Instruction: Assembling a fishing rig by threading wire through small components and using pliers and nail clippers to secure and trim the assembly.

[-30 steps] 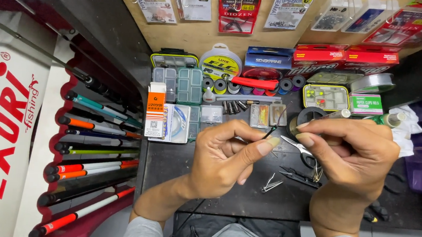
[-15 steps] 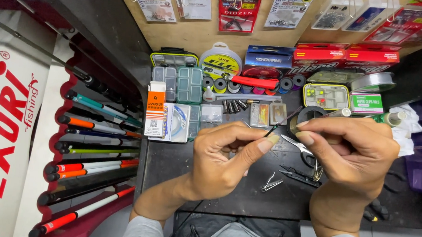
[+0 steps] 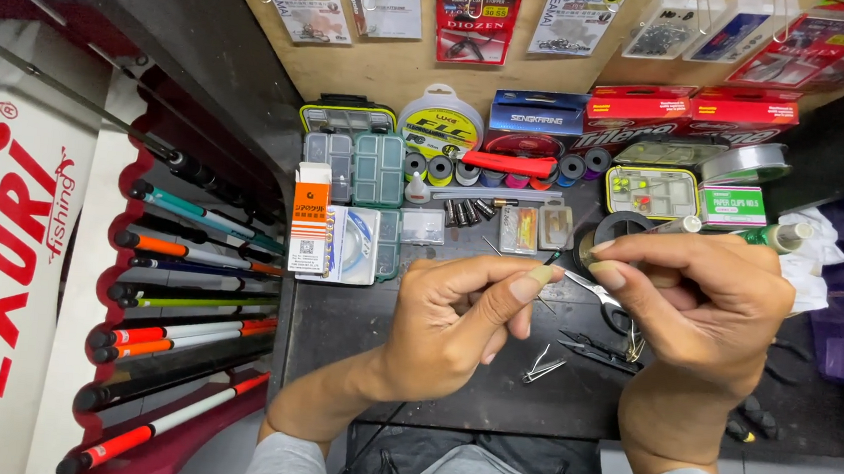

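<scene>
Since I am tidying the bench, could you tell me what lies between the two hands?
In the head view, scissors lie between the left hand and right hand.

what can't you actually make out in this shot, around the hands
Head view only:
- What the left hand pinches: too small, hidden by fingertips.
- Anything inside the right hand: covered by curled fingers.
- Scissors: handles hidden under the right hand.
- Rods: tips cut off by the stand.

1. What is pinched between the left hand (image 3: 456,315) and right hand (image 3: 694,289) is too small to be identified.
2. The scissors (image 3: 606,300) are partly hidden under the right hand.
</scene>
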